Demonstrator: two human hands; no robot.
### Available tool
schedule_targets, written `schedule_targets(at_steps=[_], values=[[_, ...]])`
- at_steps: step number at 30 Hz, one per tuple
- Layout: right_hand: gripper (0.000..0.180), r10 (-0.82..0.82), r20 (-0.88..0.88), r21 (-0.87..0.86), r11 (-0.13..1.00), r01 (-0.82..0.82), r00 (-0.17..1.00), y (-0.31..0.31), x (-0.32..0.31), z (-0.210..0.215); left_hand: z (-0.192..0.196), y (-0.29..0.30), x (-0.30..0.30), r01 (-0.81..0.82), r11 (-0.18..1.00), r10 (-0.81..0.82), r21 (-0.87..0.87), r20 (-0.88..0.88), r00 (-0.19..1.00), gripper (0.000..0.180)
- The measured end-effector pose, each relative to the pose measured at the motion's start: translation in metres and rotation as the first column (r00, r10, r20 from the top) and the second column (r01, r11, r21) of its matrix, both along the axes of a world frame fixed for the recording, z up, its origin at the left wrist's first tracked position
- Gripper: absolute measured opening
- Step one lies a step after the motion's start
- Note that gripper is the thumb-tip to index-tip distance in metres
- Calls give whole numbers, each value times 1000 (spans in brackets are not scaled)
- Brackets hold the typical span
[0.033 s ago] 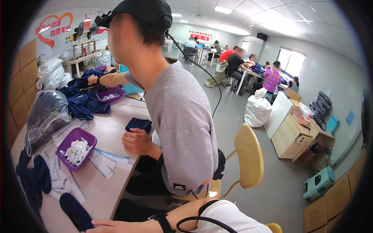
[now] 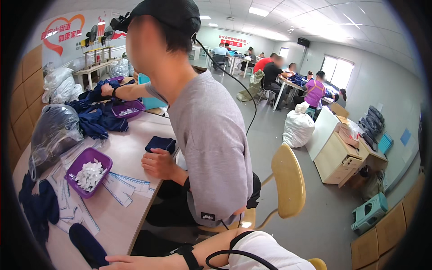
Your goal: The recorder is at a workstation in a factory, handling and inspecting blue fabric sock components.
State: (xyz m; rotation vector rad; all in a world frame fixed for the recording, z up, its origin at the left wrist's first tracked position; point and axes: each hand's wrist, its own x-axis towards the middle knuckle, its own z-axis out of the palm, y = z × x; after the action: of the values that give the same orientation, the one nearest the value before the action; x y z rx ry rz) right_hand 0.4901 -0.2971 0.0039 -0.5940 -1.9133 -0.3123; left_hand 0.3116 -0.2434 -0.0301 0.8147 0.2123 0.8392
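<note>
My right hand (image 2: pixel 132 262) lies at the table's near edge, partly cut off by the lower rim, with its visible fingers stretched out. Their tips meet the end of a navy cloth piece (image 2: pixel 86 243), long and rounded like a sock. What sits under the palm is hidden. My left hand is out of view. Farther up the table (image 2: pixel 118 225) is a purple basket (image 2: pixel 71 179) holding small white pieces (image 2: pixel 90 174). Paper strips with ruler-like blue markings (image 2: pixel 120 189) lie around it. More navy cloth (image 2: pixel 38 209) lies at the left.
Beside me sits a person in a grey shirt (image 2: pixel 211 135), one arm stretched to a navy cloth pile (image 2: pixel 96 121), the other hand near a folded navy piece (image 2: pixel 160 144). A clear plastic bag (image 2: pixel 54 135), second purple basket (image 2: pixel 140 107) and yellow chair (image 2: pixel 288 182) stand nearby.
The person beside me has shifted very slightly to the right. My right hand rests in nearly the same place.
</note>
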Motion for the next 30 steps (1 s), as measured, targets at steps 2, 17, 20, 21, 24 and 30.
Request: schedule_targets(at_steps=[2, 17, 20, 21, 24, 30], values=[[11, 15, 20, 6, 1000, -15, 1000, 1, 1, 2, 11, -7, 1, -47, 973, 83, 225, -152, 985, 15], [22, 136, -279, -407, 880, -246, 950, -8, -1, 3, 32, -17, -1, -31, 729, 368, 684, -353, 860, 36], [27, 157, -384, -506, 789, -349, 910, -4, -5, -4, 10, -15, 2, -180, 674, 473, 717, -231, 850, 31], [28, 154, -415, -538, 753, -379, 896, -4, -6, -5, 9, -16, 5, -209, 654, 493, 727, -200, 847, 29], [30, 133, -465, -608, 671, -425, 875, -2, -8, 0, 6, -18, 8, -277, 762, 433, 585, -144, 890, 24], [25, 3, -462, -659, 668, -345, 887, 3, 1, -5, 58, -7, -13, -89, 778, 332, 622, -286, 899, 33]])
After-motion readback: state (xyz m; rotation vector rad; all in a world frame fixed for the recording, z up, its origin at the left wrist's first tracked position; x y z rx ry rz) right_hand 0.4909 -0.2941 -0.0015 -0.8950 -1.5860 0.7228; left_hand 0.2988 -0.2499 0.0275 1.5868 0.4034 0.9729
